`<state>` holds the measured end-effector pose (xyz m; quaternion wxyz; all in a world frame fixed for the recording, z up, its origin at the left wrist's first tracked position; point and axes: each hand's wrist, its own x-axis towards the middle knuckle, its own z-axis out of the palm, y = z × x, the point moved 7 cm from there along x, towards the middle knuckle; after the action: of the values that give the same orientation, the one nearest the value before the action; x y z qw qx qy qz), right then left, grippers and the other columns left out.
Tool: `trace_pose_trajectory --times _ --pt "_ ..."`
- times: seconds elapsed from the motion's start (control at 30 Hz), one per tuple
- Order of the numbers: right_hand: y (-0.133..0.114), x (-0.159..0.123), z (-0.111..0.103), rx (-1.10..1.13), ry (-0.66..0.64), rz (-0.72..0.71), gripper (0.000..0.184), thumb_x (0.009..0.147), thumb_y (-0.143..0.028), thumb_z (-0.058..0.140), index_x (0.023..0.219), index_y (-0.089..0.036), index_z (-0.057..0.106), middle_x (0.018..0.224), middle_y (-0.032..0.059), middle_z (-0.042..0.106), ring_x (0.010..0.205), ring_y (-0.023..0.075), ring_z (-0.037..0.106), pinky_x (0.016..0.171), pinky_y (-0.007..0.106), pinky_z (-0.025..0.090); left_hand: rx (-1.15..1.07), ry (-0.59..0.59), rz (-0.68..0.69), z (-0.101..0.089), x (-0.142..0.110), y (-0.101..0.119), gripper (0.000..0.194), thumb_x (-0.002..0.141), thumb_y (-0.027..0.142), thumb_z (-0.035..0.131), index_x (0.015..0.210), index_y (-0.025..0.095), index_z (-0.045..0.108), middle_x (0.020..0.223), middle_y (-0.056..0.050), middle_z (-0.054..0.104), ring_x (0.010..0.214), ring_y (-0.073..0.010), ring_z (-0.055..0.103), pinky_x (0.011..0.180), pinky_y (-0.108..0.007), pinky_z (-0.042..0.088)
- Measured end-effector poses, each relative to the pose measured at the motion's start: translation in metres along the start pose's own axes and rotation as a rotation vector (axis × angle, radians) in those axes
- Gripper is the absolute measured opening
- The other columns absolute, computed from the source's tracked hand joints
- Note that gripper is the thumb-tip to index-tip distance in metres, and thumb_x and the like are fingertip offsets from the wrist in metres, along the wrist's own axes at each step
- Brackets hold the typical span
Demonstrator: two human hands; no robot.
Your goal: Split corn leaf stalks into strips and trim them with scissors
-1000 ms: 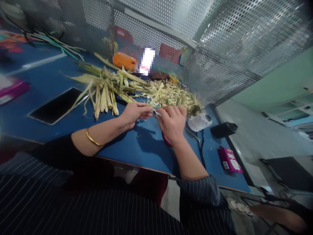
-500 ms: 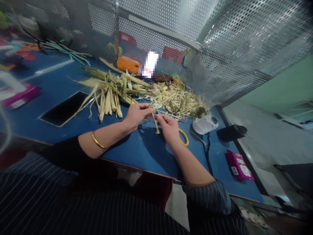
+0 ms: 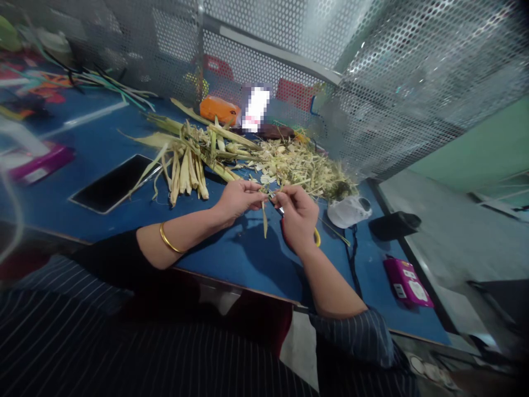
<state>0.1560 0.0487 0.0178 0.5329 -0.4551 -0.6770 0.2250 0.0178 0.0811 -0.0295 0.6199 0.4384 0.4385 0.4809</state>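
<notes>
Left hand [image 3: 238,202] pinching a thin pale strip [image 3: 265,225], right hand [image 3: 302,218] wrapped round red-handled scissors [image 3: 281,210], shredded plant pile [image 3: 295,165] beyond, blue tabletop [image 3: 243,264] below.

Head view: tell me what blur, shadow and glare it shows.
Head view, middle: a dark shadow lies on the blue table below the left hand and right hand; head view, left edge: the purple pack looks smeared; head view, top right: small bright glints dot the metal mesh.
</notes>
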Motion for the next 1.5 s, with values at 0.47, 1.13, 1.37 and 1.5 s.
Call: trace_pose_trajectory --times 0.47,1.13,1.37,1.5 --pt "0.006 0.005 0.005 -0.414 -0.181 -0.036 0.021 0.085 -0.021 0.056 0.065 -0.02 0.052 0.073 -0.0004 0.048 0.068 0.0141 0.046 0.063 0.028 0.034 0.113 0.126 0.121 -0.011 0.004 0.005 0.025 0.067 0.017 0.075 0.091 0.008 0.073 0.065 -0.002 0.068 0.055 -0.0111 0.061 0.061 -0.027 0.054" --pt "0.034 0.005 0.004 0.047 -0.186 0.419 0.018 0.076 -0.034 0.063 0.07 -0.017 0.06 0.056 -0.0055 0.048 0.048 0.007 0.038 0.047 0.023 0.028 0.876 -0.192 0.598 0.022 -0.018 0.024 0.019 0.072 0.018 0.056 0.071 0.015 0.074 0.057 0.001 0.063 0.053 -0.0097 0.048 0.053 -0.022 0.032" --pt "0.04 0.001 0.013 0.13 -0.332 0.523 0.027 0.074 -0.044 0.065 0.069 -0.018 0.056 0.05 -0.0076 0.042 0.047 0.0067 0.031 0.046 0.024 0.022 0.927 -0.28 0.52 0.026 -0.017 0.018 0.017 0.07 0.018 0.056 0.056 0.014 0.063 0.048 0.004 0.046 0.05 -0.0081 0.037 0.05 -0.024 0.023" --pt "0.037 0.006 0.009 0.084 -0.307 0.411 0.026 0.07 -0.039 0.071 0.065 -0.018 0.056 0.053 -0.0066 0.044 0.051 0.0068 0.034 0.049 0.024 0.025 0.906 -0.283 0.452 0.026 -0.017 0.019 0.017 0.069 0.018 0.058 0.053 0.014 0.059 0.047 0.004 0.041 0.05 -0.0082 0.036 0.051 -0.024 0.023"
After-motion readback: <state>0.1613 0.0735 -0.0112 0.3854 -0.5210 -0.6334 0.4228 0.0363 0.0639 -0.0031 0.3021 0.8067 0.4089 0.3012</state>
